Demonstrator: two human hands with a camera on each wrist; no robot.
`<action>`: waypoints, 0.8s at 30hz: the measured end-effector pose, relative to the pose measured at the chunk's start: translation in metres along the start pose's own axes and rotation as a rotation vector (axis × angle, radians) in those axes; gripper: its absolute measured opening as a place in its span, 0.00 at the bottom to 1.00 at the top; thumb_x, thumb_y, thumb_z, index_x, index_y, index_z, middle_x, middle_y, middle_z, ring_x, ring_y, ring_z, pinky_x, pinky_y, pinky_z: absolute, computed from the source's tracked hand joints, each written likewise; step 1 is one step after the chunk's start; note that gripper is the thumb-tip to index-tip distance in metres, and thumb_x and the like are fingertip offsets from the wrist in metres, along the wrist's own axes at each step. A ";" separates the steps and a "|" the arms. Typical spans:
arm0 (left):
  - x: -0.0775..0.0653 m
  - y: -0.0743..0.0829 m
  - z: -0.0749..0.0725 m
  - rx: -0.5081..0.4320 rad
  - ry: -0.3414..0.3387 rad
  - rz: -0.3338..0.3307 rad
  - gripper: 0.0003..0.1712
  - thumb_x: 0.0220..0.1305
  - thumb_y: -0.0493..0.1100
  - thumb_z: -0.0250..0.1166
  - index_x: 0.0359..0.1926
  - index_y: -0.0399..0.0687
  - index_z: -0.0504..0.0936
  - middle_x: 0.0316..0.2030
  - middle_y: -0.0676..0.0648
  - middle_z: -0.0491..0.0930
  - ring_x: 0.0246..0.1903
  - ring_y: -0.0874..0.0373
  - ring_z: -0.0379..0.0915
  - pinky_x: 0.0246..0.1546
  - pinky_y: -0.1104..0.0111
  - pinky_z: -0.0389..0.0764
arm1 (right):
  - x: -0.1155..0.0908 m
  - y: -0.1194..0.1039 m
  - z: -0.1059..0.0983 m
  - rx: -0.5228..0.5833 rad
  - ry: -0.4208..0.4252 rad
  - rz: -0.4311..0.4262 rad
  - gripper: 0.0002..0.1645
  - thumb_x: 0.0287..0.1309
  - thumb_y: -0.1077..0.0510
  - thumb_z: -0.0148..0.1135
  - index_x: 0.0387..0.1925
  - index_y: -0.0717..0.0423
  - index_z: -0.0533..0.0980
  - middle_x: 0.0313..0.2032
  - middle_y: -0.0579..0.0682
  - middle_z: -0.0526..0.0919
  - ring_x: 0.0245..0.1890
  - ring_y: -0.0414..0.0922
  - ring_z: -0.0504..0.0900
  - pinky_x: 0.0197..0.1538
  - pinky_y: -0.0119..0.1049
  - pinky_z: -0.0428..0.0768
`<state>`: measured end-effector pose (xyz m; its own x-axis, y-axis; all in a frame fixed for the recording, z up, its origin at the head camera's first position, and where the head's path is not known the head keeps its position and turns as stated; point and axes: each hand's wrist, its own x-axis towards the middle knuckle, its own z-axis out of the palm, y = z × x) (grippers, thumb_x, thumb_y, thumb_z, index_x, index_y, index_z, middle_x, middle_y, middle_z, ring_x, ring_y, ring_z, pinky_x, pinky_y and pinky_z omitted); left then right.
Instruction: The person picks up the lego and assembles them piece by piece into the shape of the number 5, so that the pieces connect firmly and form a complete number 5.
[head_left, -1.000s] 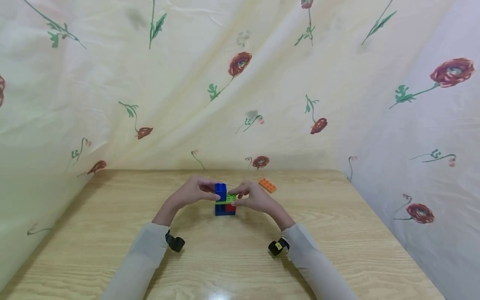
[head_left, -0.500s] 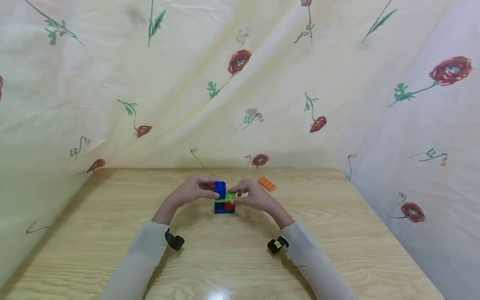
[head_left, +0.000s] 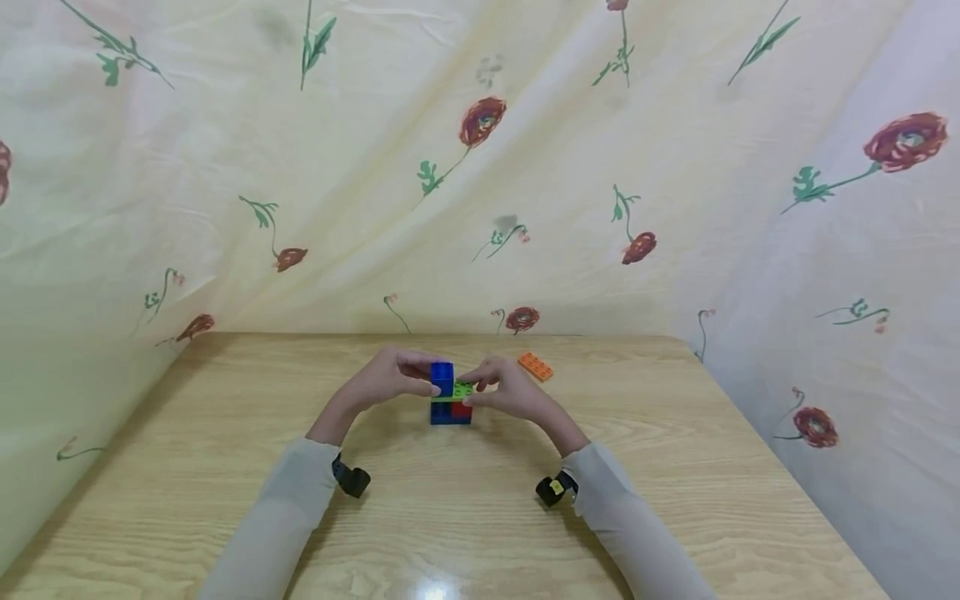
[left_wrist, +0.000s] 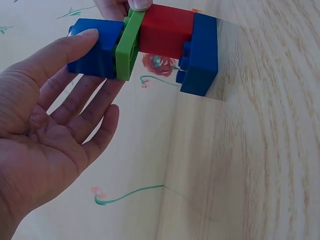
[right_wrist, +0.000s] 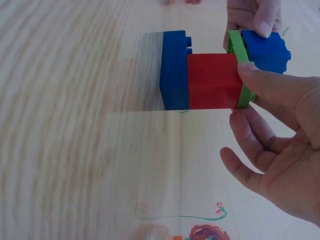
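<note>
Head: the left hand, nearer the upper blue block, pinches it above the left end of the green block, whose long axis runs crosswise; the right hand pinches the right end. Beyond, an orange block lies on the desk, flowered cloth behind. Left wrist: the upper blue block meets the green block (how firmly, one cannot tell). Right wrist: the red block links the green block to the lower blue block on the desk.
</note>
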<state>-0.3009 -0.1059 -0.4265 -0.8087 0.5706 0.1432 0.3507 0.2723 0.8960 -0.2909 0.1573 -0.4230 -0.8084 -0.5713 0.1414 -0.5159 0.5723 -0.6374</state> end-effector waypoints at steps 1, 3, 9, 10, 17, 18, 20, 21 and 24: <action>0.000 0.000 0.000 -0.002 -0.002 0.002 0.25 0.64 0.40 0.73 0.61 0.40 0.82 0.55 0.39 0.85 0.53 0.47 0.84 0.55 0.56 0.83 | 0.000 0.000 0.000 0.001 0.000 -0.002 0.20 0.61 0.57 0.72 0.55 0.54 0.85 0.39 0.50 0.83 0.40 0.42 0.79 0.50 0.39 0.79; 0.000 0.000 -0.001 -0.006 -0.004 0.003 0.25 0.64 0.40 0.72 0.61 0.39 0.82 0.55 0.38 0.85 0.53 0.47 0.84 0.55 0.56 0.83 | 0.001 0.001 0.000 0.005 -0.001 -0.005 0.20 0.61 0.57 0.72 0.55 0.54 0.85 0.39 0.50 0.83 0.40 0.42 0.80 0.51 0.40 0.80; 0.000 0.002 -0.001 -0.026 0.010 -0.033 0.25 0.63 0.41 0.73 0.61 0.41 0.83 0.54 0.40 0.86 0.51 0.50 0.85 0.54 0.57 0.84 | 0.002 0.002 -0.001 0.017 -0.003 -0.009 0.21 0.61 0.56 0.72 0.56 0.54 0.84 0.40 0.51 0.85 0.41 0.43 0.81 0.53 0.47 0.82; 0.001 0.003 0.000 -0.030 0.013 -0.038 0.25 0.63 0.41 0.73 0.60 0.41 0.83 0.54 0.40 0.86 0.51 0.51 0.85 0.54 0.57 0.84 | 0.002 0.002 -0.002 0.019 -0.004 -0.010 0.21 0.61 0.56 0.72 0.56 0.54 0.84 0.40 0.51 0.85 0.41 0.43 0.81 0.54 0.48 0.82; 0.003 0.003 0.000 -0.046 0.013 -0.030 0.24 0.63 0.40 0.73 0.59 0.40 0.83 0.53 0.40 0.86 0.50 0.50 0.85 0.53 0.57 0.85 | 0.003 0.005 -0.003 0.028 -0.005 -0.010 0.21 0.61 0.57 0.72 0.56 0.54 0.84 0.40 0.50 0.85 0.41 0.43 0.81 0.55 0.49 0.82; 0.003 0.003 0.000 -0.039 0.013 -0.025 0.24 0.63 0.41 0.73 0.59 0.40 0.83 0.52 0.40 0.86 0.50 0.50 0.85 0.53 0.58 0.84 | 0.003 0.005 -0.003 0.025 -0.004 -0.010 0.21 0.61 0.57 0.72 0.56 0.54 0.84 0.40 0.50 0.84 0.41 0.43 0.81 0.55 0.49 0.82; 0.003 0.002 0.000 -0.029 0.014 -0.016 0.25 0.63 0.41 0.73 0.60 0.40 0.83 0.52 0.40 0.86 0.50 0.51 0.85 0.53 0.58 0.84 | 0.003 0.005 -0.003 0.022 -0.004 -0.005 0.21 0.61 0.57 0.72 0.56 0.53 0.84 0.40 0.49 0.84 0.40 0.41 0.81 0.54 0.47 0.82; 0.004 0.002 0.000 -0.026 0.013 -0.015 0.26 0.63 0.41 0.74 0.60 0.40 0.83 0.52 0.40 0.86 0.49 0.51 0.85 0.53 0.58 0.84 | 0.003 0.006 -0.003 0.019 -0.003 -0.007 0.20 0.61 0.57 0.72 0.56 0.53 0.85 0.40 0.49 0.85 0.40 0.41 0.81 0.54 0.46 0.82; 0.003 0.000 0.001 -0.026 0.013 -0.022 0.27 0.63 0.41 0.73 0.62 0.39 0.81 0.51 0.39 0.86 0.48 0.51 0.85 0.53 0.58 0.84 | 0.003 0.006 -0.002 0.014 -0.005 -0.009 0.20 0.61 0.57 0.72 0.55 0.53 0.85 0.40 0.48 0.85 0.40 0.41 0.81 0.53 0.43 0.82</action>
<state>-0.3029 -0.1035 -0.4260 -0.8219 0.5549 0.1287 0.3207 0.2640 0.9096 -0.2972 0.1605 -0.4246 -0.8024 -0.5793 0.1431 -0.5190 0.5592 -0.6465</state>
